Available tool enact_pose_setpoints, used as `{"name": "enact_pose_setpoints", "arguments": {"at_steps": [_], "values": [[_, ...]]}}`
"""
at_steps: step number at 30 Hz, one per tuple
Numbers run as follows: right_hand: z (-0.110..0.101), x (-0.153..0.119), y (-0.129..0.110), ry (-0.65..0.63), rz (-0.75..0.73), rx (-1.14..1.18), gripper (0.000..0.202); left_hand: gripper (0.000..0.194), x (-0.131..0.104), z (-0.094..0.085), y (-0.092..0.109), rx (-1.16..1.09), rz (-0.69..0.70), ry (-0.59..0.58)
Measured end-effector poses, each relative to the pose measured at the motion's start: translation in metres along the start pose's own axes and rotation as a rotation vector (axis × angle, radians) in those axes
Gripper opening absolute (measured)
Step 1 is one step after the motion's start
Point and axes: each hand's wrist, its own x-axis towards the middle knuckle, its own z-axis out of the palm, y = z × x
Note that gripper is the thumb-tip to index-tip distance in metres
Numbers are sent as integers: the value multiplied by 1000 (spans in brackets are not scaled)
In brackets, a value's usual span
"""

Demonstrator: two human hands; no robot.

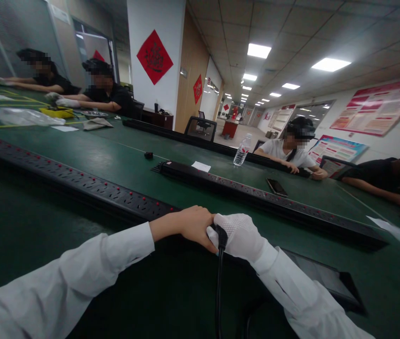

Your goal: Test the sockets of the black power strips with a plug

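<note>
Broadly, we faced a wide green table point(115, 146), where a long black power strip point(80, 181) ran in from the left and a second strip point(260, 197) lay farther off. Our gloved right hand point(244, 238) met our bare left hand point(196, 226) over the table, the two touching. A black cable point(218, 292) hung down from the right hand, which was closed around the black plug point(222, 238) at its top end. The left hand was half curled against the glove point(240, 226); we could not tell whether it gripped anything, the contact being hidden.
</note>
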Motion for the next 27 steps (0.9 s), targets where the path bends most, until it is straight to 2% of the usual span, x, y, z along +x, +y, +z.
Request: {"name": "enact_pose_setpoints", "arguments": {"at_steps": [10, 27], "values": [[6, 0, 4, 24, -9, 4, 26, 61, 1, 1, -1, 11, -20, -7], [4, 0, 1, 61, -15, -41, 28, 60, 1, 1, -2, 10, -1, 1]]}}
